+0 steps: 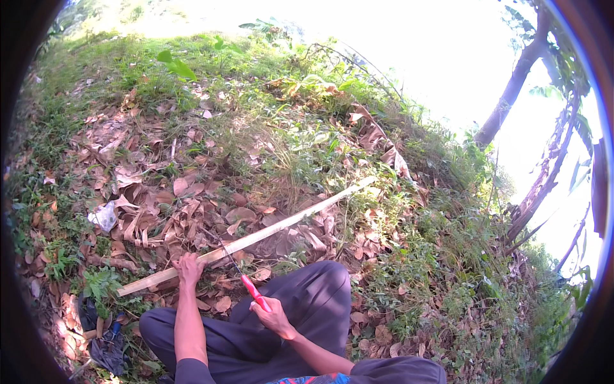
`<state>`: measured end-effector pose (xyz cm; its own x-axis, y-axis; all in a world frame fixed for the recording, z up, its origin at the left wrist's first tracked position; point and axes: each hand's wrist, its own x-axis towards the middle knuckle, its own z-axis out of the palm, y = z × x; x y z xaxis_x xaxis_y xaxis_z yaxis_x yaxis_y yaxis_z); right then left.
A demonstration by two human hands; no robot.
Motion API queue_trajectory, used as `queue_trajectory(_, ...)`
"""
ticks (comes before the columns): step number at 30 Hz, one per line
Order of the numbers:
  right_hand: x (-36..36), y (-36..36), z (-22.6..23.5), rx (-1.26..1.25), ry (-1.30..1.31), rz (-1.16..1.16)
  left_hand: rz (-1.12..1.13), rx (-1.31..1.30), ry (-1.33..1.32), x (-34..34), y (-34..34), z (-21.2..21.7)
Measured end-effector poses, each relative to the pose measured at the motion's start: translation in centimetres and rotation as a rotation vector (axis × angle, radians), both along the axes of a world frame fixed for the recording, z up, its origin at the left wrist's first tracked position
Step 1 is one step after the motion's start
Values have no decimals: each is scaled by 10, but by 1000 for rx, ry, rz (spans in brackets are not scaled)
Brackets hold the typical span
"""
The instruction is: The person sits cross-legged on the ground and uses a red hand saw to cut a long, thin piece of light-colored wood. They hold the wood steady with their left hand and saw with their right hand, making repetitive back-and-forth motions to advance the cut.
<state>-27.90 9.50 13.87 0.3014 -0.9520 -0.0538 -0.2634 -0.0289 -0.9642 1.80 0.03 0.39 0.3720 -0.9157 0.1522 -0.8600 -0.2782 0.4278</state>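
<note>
Lying at the left among dry brown leaves, a crumpled white scrap (103, 217) is too small to identify; below it, a shiny black plastic bundle (109, 355) sits in shadow, its contents hard to make out. Next comes the lower end of a long, straight, pale yellow strip (275, 228), wood or bamboo, I cannot tell which, slanting across the leafy ground up toward the right. The bare left hand (188, 267) grips the strip near this end, fingers bent over it, their tips partly hidden. Just right of it, a thin dark blade (231, 257) crosses the strip; its far end blurs into the leaves, and whether its edge touches is unclear. Its slim, glossy red handle (256, 293) is clasped in the right hand (272, 317), which covers the lower part, above folded legs in dark grey trousers (307, 294). Farther right, glare washes out the background around a leaning brown tree trunk (515, 83).
</note>
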Motion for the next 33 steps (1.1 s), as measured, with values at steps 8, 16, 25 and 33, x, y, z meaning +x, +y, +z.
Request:
queue_trajectory(8, -2, 8, 17, -59, 22, -93, 8, 9, 36, -12, 9, 10)
queue_trajectory(16, 12, -13, 14, -19, 61, -55, 38, -20, 104, 2, -1, -5)
queue_trajectory(25, 19, -14, 11, -20, 107, -33, 146, -21, -76, -17, -3, -2)
queue_trajectory(33, 20, 0, 25, -55, 92, -51, 42, 63, 5, -21, -2, 25)
